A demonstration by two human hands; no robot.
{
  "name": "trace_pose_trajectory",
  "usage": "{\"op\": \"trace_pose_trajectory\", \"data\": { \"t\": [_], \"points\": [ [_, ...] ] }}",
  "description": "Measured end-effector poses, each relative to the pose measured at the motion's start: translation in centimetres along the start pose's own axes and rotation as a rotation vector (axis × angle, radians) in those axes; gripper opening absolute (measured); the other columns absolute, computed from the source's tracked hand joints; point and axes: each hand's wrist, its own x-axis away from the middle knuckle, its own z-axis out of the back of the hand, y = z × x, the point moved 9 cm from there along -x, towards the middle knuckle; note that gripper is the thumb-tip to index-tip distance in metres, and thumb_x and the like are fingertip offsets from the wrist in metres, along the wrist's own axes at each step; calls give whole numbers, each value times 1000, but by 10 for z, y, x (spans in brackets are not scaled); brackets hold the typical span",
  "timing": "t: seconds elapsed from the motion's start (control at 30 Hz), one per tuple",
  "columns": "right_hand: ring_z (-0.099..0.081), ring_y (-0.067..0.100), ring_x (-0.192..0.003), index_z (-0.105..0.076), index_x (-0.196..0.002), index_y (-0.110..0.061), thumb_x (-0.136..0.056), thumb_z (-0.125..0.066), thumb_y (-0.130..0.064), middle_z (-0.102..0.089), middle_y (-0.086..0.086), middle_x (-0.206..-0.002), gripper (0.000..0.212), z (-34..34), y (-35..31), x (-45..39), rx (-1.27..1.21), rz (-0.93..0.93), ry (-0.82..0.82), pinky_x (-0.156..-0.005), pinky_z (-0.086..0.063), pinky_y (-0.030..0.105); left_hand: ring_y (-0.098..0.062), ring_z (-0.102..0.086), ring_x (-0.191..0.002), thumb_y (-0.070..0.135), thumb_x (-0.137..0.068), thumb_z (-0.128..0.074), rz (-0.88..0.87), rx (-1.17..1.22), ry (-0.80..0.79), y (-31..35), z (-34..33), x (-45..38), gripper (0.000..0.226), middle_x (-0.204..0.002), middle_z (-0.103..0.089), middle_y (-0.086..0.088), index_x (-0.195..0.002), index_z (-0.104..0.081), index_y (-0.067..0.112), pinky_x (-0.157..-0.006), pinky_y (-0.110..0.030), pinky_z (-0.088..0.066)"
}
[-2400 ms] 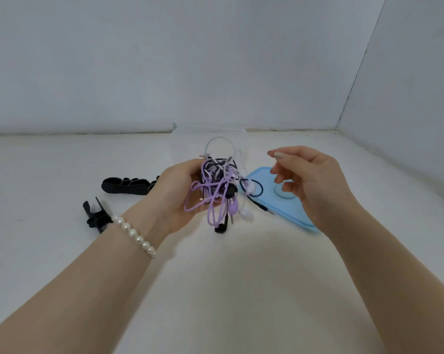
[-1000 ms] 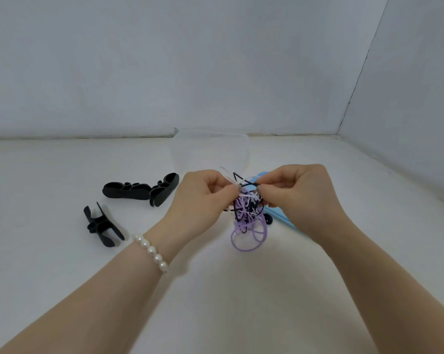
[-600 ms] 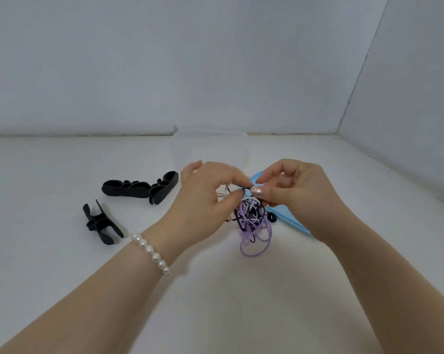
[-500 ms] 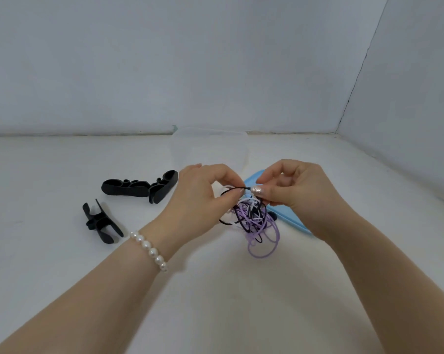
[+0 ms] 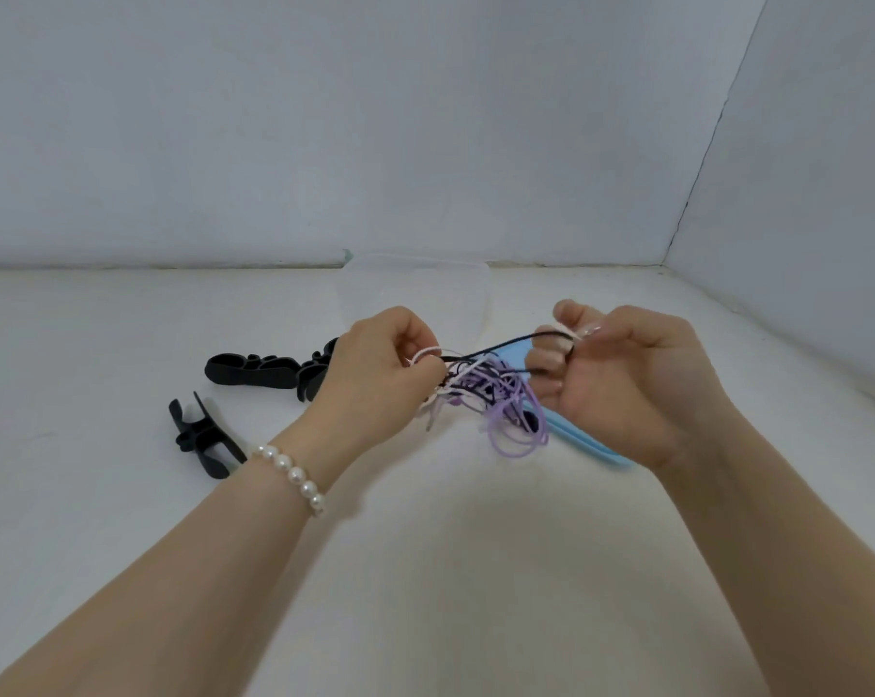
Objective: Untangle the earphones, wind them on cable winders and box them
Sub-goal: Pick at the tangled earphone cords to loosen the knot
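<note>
Both hands raised above a white tabletop (image 5: 425,570), a tangle of earphone cables (image 5: 495,399) strung between them. Left hand (image 5: 380,374) closed in a pinch on the left end of the tangle, where a pale pink loop shows at the fingertips; pearl bracelet (image 5: 292,475) on that wrist. Right hand (image 5: 621,379) closed too, thumb and forefinger nipping a black cable (image 5: 505,344) that runs taut from the left hand's fingers up to the right hand's. The rest of the knot, purple, black and pale strands mixed, sags below the line between the hands, with purple loops hanging lowest, clear of the table or just above it; cannot tell which. Behind the hands, near the back wall, a clear plastic box (image 5: 415,289) stands open; through its wall nothing shows inside. Its light blue lid (image 5: 581,440) lies flat on the table beneath the right hand, mostly hidden by it. To the left, three black cable winders: two (image 5: 249,372) lying touching just behind the left hand, one (image 5: 204,435) apart, nearer the left forearm. None carries any cable.
</note>
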Motion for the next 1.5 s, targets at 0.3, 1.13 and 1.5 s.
{"op": "trace_pose_trajectory", "data": {
  "t": [0.3, 1.13, 1.5],
  "points": [
    [-27, 8, -37, -53, -61, -5, -78, -62, -6, -33, -6, -36, 19, 4, -8, 1, 781, 71, 140, -44, -28, 18, -6, -52, -58, 15, -70, -61, -80, -153, -7, 7, -6, 6, 14, -60, -58, 10, -63, -55, 25, -54, -13, -38],
    [-46, 10, -50, -60, -60, -13, -87, -63, -18, -52, -3, -46, 27, 11, -56, 21, 1188, 655, 592, -54, -38, 24, -23, -68, -60, -23, -85, -29, 458, 842, -325, -6, -42, 19, 38, -74, -67, -13, -83, -57, 3, -59, -33, -59],
    [-67, 17, -65, -58, -83, -20, -74, -66, -6, -64, 1, -82, 18, -41, -50, 50, 1116, 1055, 338, -57, -53, 27, -24, -68, -67, -21, -86, -35, 418, 998, -186, -1, -37, 19, 28, -85, -65, -19, -99, -54, -3, -71, -33, -59]
  ]
}}
